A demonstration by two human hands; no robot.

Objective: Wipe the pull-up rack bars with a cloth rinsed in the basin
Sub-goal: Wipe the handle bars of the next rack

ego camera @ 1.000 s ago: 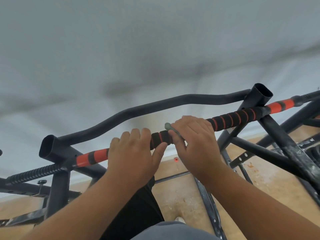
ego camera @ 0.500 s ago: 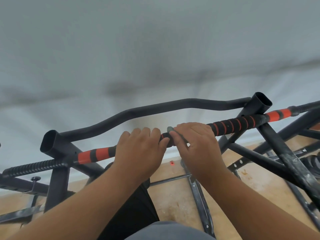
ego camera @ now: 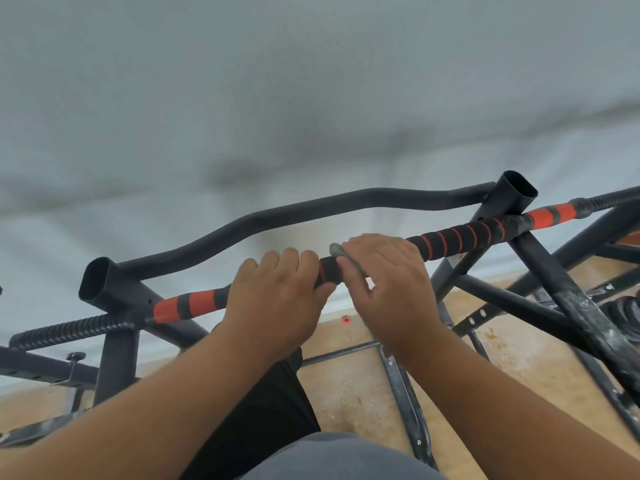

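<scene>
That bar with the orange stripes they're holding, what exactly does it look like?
The striped bar is a straight tube wrapped in black foam-like padding with thin orange rings, and broad orange bands near each end. It slopes up to the right, joined to the black frame posts. The left hand grips it; the right hand presses a grey cloth onto it.

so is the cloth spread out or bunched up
Bunched up: only a small grey wad of cloth shows, pressed on the bar under the right hand.
</scene>
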